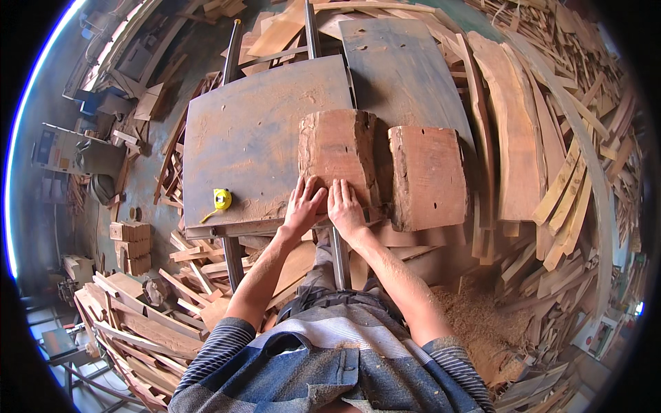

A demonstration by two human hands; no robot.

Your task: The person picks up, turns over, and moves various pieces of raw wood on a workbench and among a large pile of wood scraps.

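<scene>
A thick reddish wood slab with rough bark edges lies on the sliding saw table, near its right side. My left hand rests on the slab's near end, fingers stretched out. Beside it my right hand lies on the same end with its fingers straight. Neither hand is wrapped around anything. Just to the right sits a second reddish slab, apart from the first and untouched. A yellow tape measure stands near the table's front left corner, its tongue slightly out.
A dark fixed tabletop adjoins at the far right. Two metal rails run under the sliding table. Long boards lean at the right. Offcuts heap up at the lower left, and sawdust piles at the lower right.
</scene>
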